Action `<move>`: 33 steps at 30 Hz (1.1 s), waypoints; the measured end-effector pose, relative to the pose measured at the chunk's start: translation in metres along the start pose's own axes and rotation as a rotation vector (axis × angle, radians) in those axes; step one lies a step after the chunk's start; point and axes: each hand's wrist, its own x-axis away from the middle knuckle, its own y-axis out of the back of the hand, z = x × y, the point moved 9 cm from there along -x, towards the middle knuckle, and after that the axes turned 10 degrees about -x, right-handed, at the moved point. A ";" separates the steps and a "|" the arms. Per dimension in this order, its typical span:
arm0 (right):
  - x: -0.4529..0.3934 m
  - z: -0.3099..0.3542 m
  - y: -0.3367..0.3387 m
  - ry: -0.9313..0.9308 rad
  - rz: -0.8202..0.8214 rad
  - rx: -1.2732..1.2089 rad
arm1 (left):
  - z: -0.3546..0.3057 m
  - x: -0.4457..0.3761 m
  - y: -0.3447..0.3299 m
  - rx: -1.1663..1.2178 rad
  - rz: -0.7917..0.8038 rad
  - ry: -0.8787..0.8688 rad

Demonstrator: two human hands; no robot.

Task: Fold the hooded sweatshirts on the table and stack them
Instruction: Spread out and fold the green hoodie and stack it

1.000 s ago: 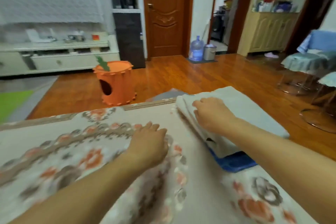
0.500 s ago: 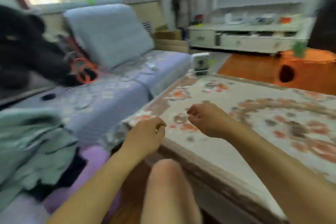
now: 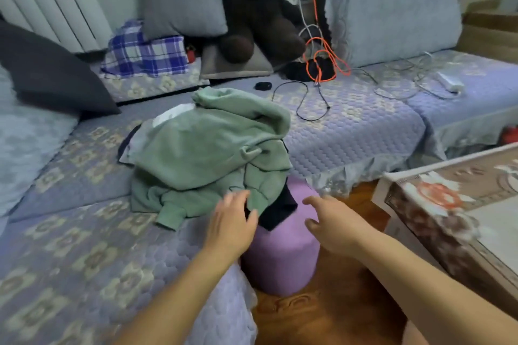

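A crumpled green hooded sweatshirt [image 3: 207, 154] lies in a heap on the purple quilted sofa [image 3: 84, 232], its lower edge draped over a lilac round stool [image 3: 283, 258]. A dark garment [image 3: 277, 210] pokes out from under it, and a white and grey one [image 3: 168, 117] shows at the back of the heap. My left hand [image 3: 229, 224] reaches out with spread fingers at the sweatshirt's near hem. My right hand [image 3: 333, 221] hovers over the stool with fingers spread, holding nothing. The table [image 3: 454, 204] with its floral cloth stands at the right edge.
A dark teddy bear [image 3: 258, 8], grey and blue cushions, a checked blanket [image 3: 145, 53], an orange cable [image 3: 325, 59] and black and white cables lie on the sofa behind the heap. Wooden floor shows between the sofa, the stool and the table.
My view has swung left from the folded stack on the table to the sofa. Both hands left the table and now reach toward the green sweatshirt heap.
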 end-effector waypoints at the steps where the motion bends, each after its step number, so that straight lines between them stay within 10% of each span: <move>1: -0.008 0.007 0.006 0.015 -0.021 0.012 | 0.002 -0.021 0.012 -0.041 -0.087 0.013; 9: -0.040 0.024 0.034 0.039 -0.059 0.002 | 0.053 -0.155 0.014 -0.620 0.099 0.057; 19: -0.058 0.066 0.048 0.233 -0.185 0.000 | -0.077 -0.031 0.106 -0.029 -0.227 -0.337; 23: -0.055 0.069 0.038 0.433 -0.244 -0.043 | -0.068 0.015 0.087 0.319 0.066 -0.401; 29: -0.030 0.034 0.037 0.395 -0.325 0.024 | 0.033 -0.069 0.060 -0.595 0.166 -0.307; 33: -0.027 0.022 0.042 0.233 -0.268 0.178 | 0.081 -0.135 0.042 -0.661 0.281 -0.126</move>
